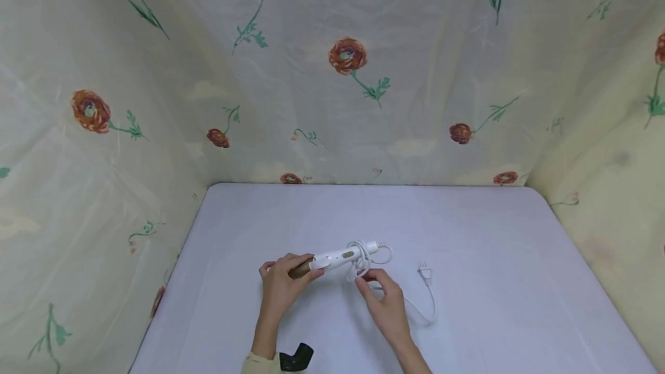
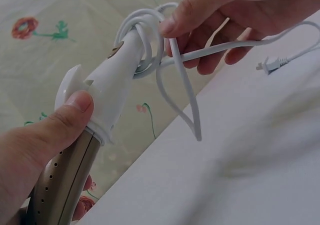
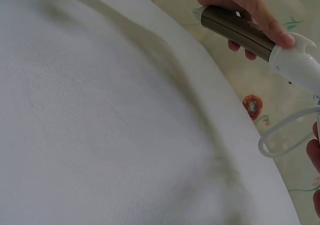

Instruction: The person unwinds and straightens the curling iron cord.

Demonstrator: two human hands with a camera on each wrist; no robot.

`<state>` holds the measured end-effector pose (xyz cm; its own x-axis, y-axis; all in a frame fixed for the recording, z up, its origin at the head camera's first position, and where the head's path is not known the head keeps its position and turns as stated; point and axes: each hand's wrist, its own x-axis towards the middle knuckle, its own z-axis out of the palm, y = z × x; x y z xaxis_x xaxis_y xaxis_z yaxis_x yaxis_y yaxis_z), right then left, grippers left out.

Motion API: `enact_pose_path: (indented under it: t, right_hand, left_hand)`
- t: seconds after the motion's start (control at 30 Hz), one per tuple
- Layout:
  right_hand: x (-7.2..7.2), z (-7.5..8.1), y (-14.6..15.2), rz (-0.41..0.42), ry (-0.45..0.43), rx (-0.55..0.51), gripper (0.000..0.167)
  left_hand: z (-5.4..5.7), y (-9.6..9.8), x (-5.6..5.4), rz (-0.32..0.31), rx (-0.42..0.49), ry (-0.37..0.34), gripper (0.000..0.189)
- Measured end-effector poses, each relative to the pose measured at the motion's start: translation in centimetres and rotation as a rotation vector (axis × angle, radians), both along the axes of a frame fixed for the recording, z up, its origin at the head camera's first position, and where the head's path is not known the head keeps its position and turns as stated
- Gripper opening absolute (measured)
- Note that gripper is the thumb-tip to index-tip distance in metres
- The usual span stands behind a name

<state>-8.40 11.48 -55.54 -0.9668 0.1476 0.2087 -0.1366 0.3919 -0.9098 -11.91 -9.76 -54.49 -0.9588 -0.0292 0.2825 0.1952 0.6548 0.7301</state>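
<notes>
A curling iron (image 1: 335, 259) with a white handle and a brown-gold barrel (image 2: 67, 177) is held above the white table. My left hand (image 1: 283, 283) grips it round the barrel, thumb against the white collar near the lever (image 2: 71, 82). The white cord (image 2: 145, 20) is wound in several loops round the handle's far end. My right hand (image 1: 387, 307) pinches the cord beside these loops, between thumb and fingers. In the right wrist view only a few of its fingertips (image 3: 314, 152) show at the right edge. A loose loop of cord hangs below the handle.
The cord's two-pin plug (image 1: 425, 273) lies on the white table (image 1: 493, 281), right of my right hand. A flowered cloth (image 1: 405, 74) surrounds the table at the back and both sides. A black fitting (image 1: 297, 358) sits by my left sleeve.
</notes>
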Motion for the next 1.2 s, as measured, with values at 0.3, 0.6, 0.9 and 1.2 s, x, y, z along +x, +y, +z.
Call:
enact_pose_path:
  t: [0.3,0.6,0.9,1.2]
  right_hand:
    - [-0.1,0.4,0.2,-0.079,0.155,0.158,0.010]
    - [0.3,0.6,0.4,-0.120,0.294,0.336,0.013]
    - [0.2,1.5,0.7,-0.034,0.236,0.320,0.011]
    - [0.5,2.2,1.2,0.104,0.252,0.373,0.012]
  left_hand:
    - [0.2,0.1,0.0,0.018,-0.010,-0.012,0.042]
    - [0.0,-0.1,-0.2,0.025,-0.054,0.016,0.043]
    - [0.3,-0.3,-0.4,0.026,-0.073,0.016,0.042]
    - [0.1,-0.5,-0.5,0.026,-0.104,0.017,0.042]
